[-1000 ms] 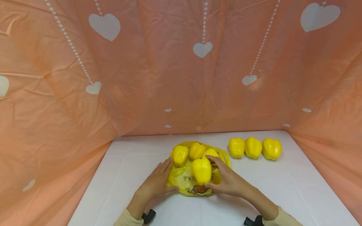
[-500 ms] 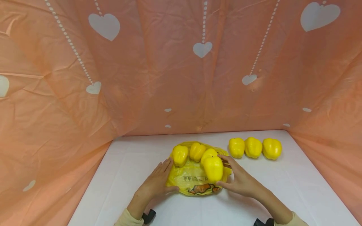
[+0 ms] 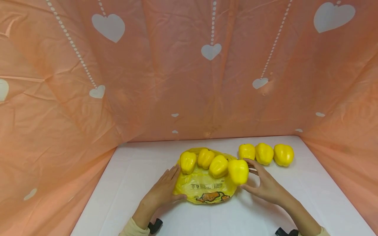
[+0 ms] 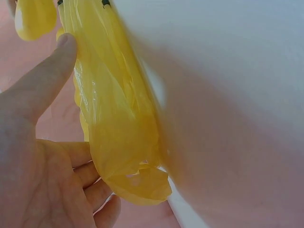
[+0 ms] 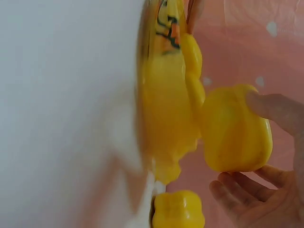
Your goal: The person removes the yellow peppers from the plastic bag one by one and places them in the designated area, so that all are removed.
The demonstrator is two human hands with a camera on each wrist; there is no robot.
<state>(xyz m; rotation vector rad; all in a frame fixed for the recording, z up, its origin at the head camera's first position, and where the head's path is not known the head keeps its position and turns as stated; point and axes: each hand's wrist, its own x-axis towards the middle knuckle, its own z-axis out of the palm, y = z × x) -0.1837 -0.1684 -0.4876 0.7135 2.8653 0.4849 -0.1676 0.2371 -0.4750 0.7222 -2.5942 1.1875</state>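
A yellow plastic bag [image 3: 203,188] with an orange print lies on the white table, and three yellow peppers, one of them [image 3: 188,162] at its left, sit on it. My left hand [image 3: 161,190] touches the bag's left edge, fingers extended, thumb apart; the left wrist view shows it against the crinkled bag [image 4: 118,109]. My right hand [image 3: 267,185] grips another yellow pepper [image 3: 238,171] at the bag's right edge. In the right wrist view, thumb and fingers of this hand [image 5: 280,156] hold that pepper [image 5: 236,128] off the table surface.
Three more yellow peppers stand in a row at the back right of the table [image 3: 133,170]: left [image 3: 246,151], middle [image 3: 264,154] and right [image 3: 283,155]. An orange-pink curtain [image 3: 183,78] with white hearts surrounds the table's back and sides.
My right hand has carried the gripped pepper rightward, from above the middle of the bag to its right edge. My left hand has stayed at the bag's left edge.
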